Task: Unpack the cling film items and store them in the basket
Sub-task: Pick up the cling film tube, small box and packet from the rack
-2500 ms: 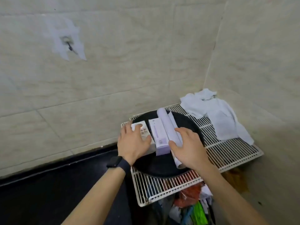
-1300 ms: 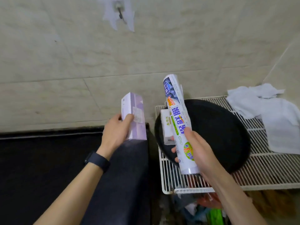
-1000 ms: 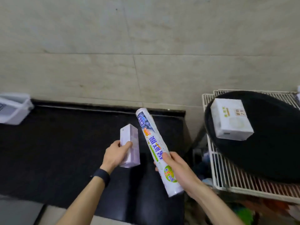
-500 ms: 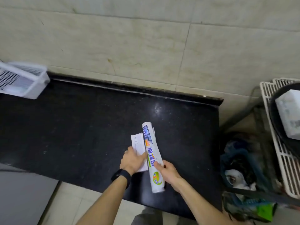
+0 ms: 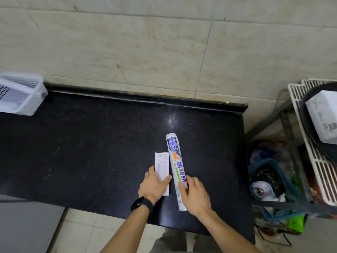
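Black counter (image 5: pixel 91 143) holds both items side by side: left hand (image 5: pixel 153 185) lies flat over the box (image 5: pixel 161 163), right hand (image 5: pixel 196 195) wraps the roll (image 5: pixel 176 161). Looks like unpacking comes next: tearing the wrappers off. The basket (image 5: pixel 21 95) waits far left.

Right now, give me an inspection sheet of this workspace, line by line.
Surface: black counter, glossy, against a tiled wall.
Job's things: roll and flat box lie side by side on the counter, still wrapped; white basket at the far left edge; another box on the dark tray at right.
Clutter: blue crate of rubbish below the wire rack.
Hands: left hand rests on the flat box; right hand on the roll.
Cables: nothing seen.
Surroundings: tiled floor.
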A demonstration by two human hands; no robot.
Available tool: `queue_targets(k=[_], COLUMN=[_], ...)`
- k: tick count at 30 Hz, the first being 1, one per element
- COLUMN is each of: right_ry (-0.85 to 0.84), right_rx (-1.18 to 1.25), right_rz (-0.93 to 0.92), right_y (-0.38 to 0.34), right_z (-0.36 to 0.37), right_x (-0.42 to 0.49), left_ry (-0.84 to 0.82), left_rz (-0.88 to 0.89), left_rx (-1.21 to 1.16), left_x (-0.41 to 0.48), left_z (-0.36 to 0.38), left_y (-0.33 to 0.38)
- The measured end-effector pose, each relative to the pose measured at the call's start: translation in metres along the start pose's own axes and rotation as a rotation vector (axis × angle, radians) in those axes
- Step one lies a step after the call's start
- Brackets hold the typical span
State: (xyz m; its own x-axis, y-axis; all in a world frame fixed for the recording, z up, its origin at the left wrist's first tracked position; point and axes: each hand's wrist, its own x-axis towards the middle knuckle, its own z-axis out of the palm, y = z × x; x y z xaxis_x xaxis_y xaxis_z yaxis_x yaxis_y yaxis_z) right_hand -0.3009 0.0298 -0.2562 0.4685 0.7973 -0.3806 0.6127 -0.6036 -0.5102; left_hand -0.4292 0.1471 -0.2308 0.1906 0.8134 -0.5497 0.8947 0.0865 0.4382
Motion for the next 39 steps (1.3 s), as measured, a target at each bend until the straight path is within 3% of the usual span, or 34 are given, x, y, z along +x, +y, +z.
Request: queue_targets(k=[2,4,7,13,16,20,25,28,30,34,39], right_ry=[-0.111,-0.163,-0.176,-0.234,-0.256,-0.092,0.372,0.723,0.868,0.787,0.652], right_rx=[-0.073,0.007,0.164,0.158,0.151,0.204,0.285,0.154,-0.022,-0.187,0.059], right_rz=[0.006,0.041,0.079,0.060,-0.008,-0.165,-0.298,-0.261,-0.129,0.069,0.086], right_y=[-0.001,-0.001,0.001,0.005,0.007,0.018,0.062,0.100,0.125,0.160,0.179], right_z=[-0.001,-0.002,-0.006,-0.031,-0.064,-0.143,-0.266,-0.321,-0.344,-0.357,-0.347], right_x=[0.000,0.000,0.003,0.007,0.008,0.002,-0.010,-0.010,-0.008,-0.011,-0.011], left_ry=[0.000,-0.011,-0.001,-0.025,0.072,0.169,0.239,0.274,0.278,0.189,0.121], left_rz=[0.005,0.005,-0.013,-0.007,0.018,0.251,0.637,0.838,0.937,1.033,1.007], left_rx=[-0.020,-0.028,-0.045,-0.005,0.078,0.164,0.168,0.188,0.228,0.324,0.386], left_x=[-0.003,-0.006,-0.009,-0.009,-0.015,-0.020,-0.040,-0.062,-0.077,-0.097,-0.099], left_z=[0.004,0.008,0.011,0.004,0.000,-0.012,-0.008,0.011,0.030,0.071,0.109], left_y=[0.003,0.007,0.006,0.016,0.040,0.101,0.215,0.284,0.318,0.360,0.366])
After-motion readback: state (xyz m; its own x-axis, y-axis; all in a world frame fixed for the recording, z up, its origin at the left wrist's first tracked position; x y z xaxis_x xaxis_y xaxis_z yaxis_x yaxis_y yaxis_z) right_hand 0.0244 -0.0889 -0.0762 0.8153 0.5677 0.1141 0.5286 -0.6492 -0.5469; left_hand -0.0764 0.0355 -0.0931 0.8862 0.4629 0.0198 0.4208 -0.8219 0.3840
